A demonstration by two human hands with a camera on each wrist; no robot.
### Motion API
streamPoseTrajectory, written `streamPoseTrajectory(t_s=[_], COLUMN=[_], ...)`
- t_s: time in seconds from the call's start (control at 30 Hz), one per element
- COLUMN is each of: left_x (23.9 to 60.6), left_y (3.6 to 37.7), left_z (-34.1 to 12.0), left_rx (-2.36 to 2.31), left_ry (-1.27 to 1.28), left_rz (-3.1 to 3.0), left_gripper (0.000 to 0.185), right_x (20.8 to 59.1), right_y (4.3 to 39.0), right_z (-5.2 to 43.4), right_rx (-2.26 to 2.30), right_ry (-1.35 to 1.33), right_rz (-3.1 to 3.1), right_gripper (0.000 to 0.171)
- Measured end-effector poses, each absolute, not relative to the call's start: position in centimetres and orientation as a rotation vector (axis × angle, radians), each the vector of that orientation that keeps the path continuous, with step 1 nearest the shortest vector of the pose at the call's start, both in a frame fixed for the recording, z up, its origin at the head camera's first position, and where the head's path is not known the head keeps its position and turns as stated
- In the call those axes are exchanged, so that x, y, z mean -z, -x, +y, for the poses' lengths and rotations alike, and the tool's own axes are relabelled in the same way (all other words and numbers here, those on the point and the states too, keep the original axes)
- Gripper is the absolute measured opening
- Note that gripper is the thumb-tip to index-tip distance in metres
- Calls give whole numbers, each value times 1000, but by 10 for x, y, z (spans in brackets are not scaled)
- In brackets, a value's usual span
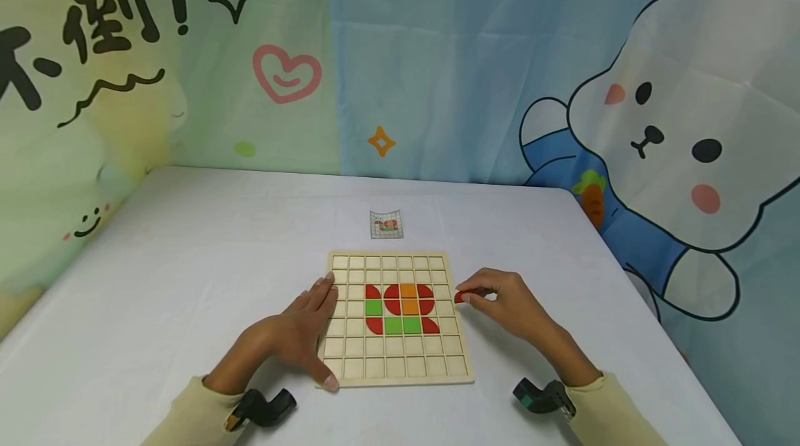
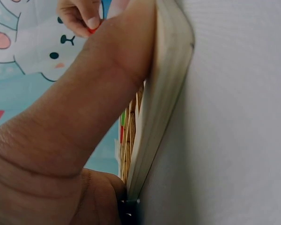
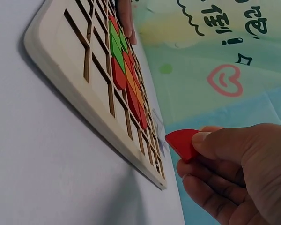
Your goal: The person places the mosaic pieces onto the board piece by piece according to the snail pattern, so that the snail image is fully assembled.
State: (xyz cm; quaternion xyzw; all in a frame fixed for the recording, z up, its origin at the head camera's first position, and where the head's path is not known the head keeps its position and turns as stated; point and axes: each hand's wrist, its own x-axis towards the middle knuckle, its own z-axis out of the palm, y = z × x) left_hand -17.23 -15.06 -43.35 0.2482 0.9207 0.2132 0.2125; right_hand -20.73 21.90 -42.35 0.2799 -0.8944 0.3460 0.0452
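A pale wooden grid board [image 1: 362, 366] lies on the white table. In its middle squares sit red quarter-round tiles [image 1: 374, 325], green square tiles [image 1: 394, 325] and orange square tiles [image 1: 410, 306]. My left hand [image 1: 300, 328] rests spread along the board's left edge, thumb at the near left corner. Just off the right edge, my right hand [image 1: 509, 303] pinches a red quarter-round tile [image 3: 181, 143] between thumb and fingers. In the right wrist view that tile is held up beside the board, rounded side and one point showing.
Behind the board lies a small printed picture card [image 1: 387, 225] with a grid and a coloured figure. The white table [image 1: 187, 258] reaches back to a cartoon-printed curtain [image 1: 425, 71]. Dark wrist cameras [image 1: 269, 409] sit at both sleeves.
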Motion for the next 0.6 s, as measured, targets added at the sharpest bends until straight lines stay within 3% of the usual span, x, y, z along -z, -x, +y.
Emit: streamPoseTrajectory(t_s=[0.6], left_x=[429], left_y=[170], left_z=[-150], left_rx=[-588], left_ry=[-707], left_rz=[2552], left_gripper=[146], right_x=[428], right_y=[218], right_z=[167], right_rx=[-1221], right_ry=[-954], right_rz=[-2759], right_gripper=[13])
